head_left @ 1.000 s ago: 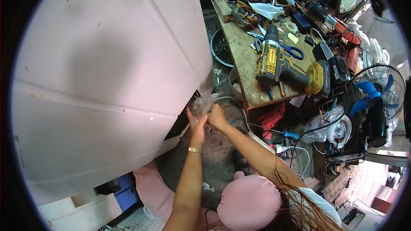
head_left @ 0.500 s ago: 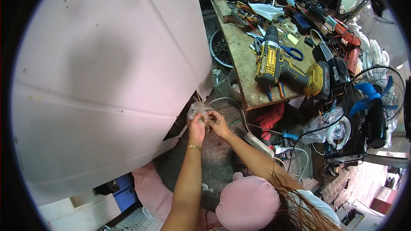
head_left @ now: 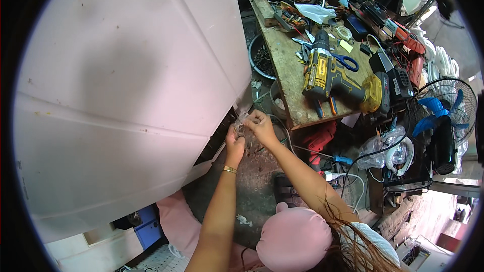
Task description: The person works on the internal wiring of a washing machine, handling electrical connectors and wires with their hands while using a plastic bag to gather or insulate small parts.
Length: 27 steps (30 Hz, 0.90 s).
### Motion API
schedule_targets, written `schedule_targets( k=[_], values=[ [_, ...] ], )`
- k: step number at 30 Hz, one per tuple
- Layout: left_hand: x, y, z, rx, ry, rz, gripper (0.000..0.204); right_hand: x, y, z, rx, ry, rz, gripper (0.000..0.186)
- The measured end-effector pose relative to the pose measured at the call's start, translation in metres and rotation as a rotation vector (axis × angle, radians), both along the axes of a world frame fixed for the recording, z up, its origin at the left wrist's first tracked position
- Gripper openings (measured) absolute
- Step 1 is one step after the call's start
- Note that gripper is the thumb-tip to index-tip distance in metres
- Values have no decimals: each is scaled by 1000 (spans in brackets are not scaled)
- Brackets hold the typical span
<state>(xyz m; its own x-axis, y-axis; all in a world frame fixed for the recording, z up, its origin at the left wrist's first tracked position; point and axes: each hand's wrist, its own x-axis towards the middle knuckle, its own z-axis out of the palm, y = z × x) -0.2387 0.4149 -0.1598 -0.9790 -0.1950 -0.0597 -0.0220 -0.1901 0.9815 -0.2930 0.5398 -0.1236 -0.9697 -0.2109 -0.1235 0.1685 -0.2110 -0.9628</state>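
A small clear plastic bag [head_left: 241,122] is between my two hands, low over the floor beside a large pale appliance-like casing [head_left: 131,90]. My left hand [head_left: 235,145], with a gold-coloured band at the wrist, is closed around the lower part of the bag. My right hand [head_left: 262,128] pinches its upper part, the fingers bent over it. What the bag contains is too small to make out. Behind my hands, a dark gap shows along the casing's edge.
To the right stands a wooden workbench [head_left: 280,70] bearing a yellow-and-black cordless drill [head_left: 318,70], blue scissors [head_left: 346,62] and loose parts. A red power tool [head_left: 319,140] sits below it. White cables trail there, near a blue-bladed fan [head_left: 437,113]. A round basin [head_left: 259,58] is beside the bench.
My right hand has moved slightly up and turned over the bag. The bag looks drawn together and less puffed out. My left hand has shifted a little lower.
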Motion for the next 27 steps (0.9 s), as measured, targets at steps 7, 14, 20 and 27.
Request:
schedule_targets(
  k=[7,14,20,27],
  values=[
    [-1,-28,2,-30,-74,2,47,19,14,40,171,185,144,48],
    [-9,-62,0,-178,-113,-275,31,25,16,76,1202,1313,401,63],
    [-14,-53,31,-442,-95,-469,35,11,13,54,1376,1167,444,32],
    [10,-47,41,-905,140,-317,40,-8,-11,27,1227,681,703,23]
  ],
)
